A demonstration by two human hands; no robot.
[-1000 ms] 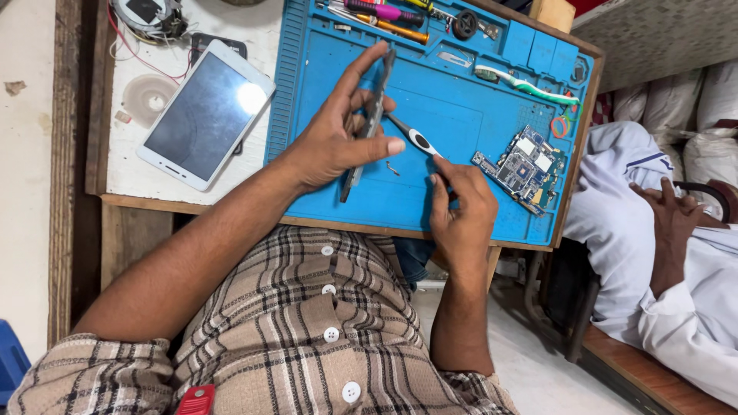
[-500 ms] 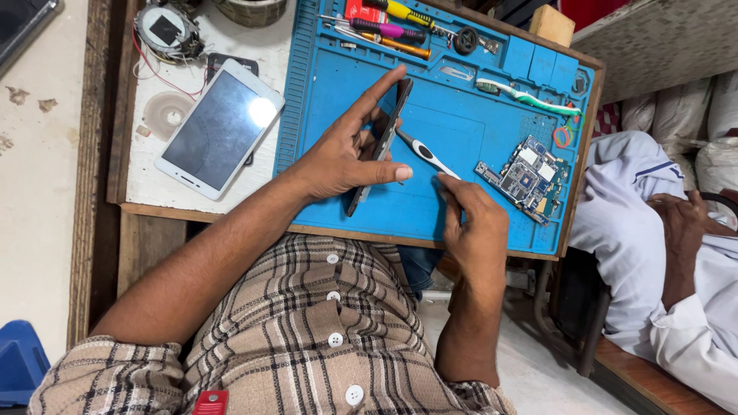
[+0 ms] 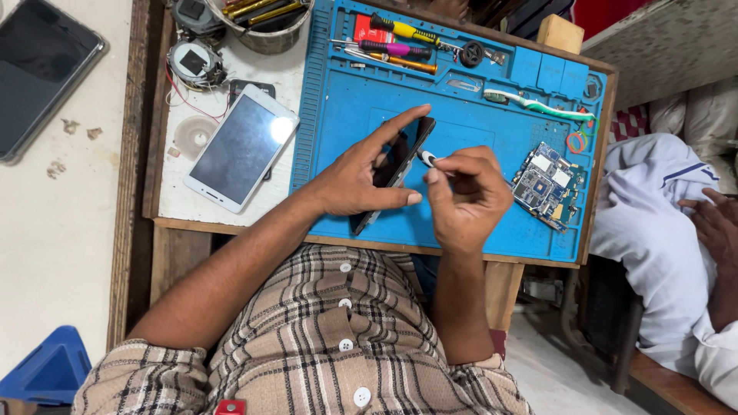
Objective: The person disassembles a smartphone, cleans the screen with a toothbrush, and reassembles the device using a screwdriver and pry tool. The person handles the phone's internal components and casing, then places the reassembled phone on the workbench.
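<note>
Wooden-edged bench point(image 3: 138, 230) fills the view, its white top half covered by a blue mat point(image 3: 338, 115) with moulded trays along the far edge.

Left hand point(image 3: 350, 180) grips a dark phone point(image 3: 400, 157), tilted on its edge over the middle of the mat: the thumb presses along its near side and the forefinger stretches up its far side, so the hand is clamped on it. The phone's lower end touches the mat near the front edge.

Right hand point(image 3: 465, 196) is bunched just beside the phone, fingertips pinched together on a small white-tipped tool point(image 3: 427, 158), whose tip meets the phone's upper edge.

Right of that hand a bare circuit board point(image 3: 547, 184) lies on the mat, and beyond it 2 rubber bands point(image 3: 576, 141). A white and green toothbrush point(image 3: 534, 104) lies across the mat's far right. In the far trays lie 3 screwdrivers point(image 3: 396, 48), with yellow, purple and orange handles.

On the white top, left of the mat, a white phone point(image 3: 240, 147) lies screen up. Behind it are a round gadget with red wires point(image 3: 192, 61) and a metal tin point(image 3: 265, 23) holding tools. A large dark screen point(image 3: 42, 73) lies on the pale surface at far left.

Another person in white point(image 3: 661, 238) sits at the right, one hand point(image 3: 715, 223) on the lap.
</note>
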